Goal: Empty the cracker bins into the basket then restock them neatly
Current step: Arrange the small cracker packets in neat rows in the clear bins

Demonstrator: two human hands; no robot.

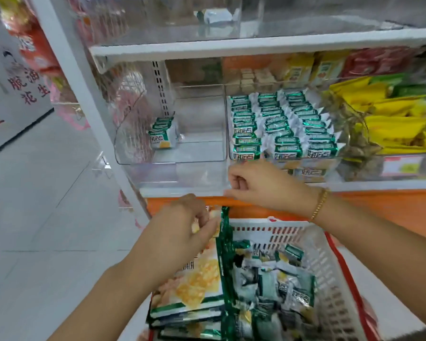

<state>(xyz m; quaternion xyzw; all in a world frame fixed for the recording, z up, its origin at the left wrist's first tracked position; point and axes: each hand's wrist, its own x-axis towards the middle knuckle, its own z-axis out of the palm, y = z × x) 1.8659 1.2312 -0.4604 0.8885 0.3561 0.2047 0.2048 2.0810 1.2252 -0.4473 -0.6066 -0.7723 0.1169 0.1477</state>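
Two clear bins sit on the middle shelf. The left bin [202, 153] holds only a short row of green-and-white cracker packs [161, 134] at its left side. The right bin [231, 148] is filled with neat rows of the same packs [280, 124]. Below, a white basket [330, 267] with a red rim holds loose packs [276, 279] and stacked large cracker bags [194, 279]. My left hand [180, 225] pinches the top of the upper large bag. My right hand [256, 185] hovers at the bins' front edge, fingers curled, with nothing visible in them.
Yellow snack bags [391, 114] fill the bin to the right, with more boxed snacks behind. A white shelf upright [91, 112] stands at the left, and an orange base panel [379, 207] runs below the shelf. Pale floor tiles [47, 193] lie to the left.
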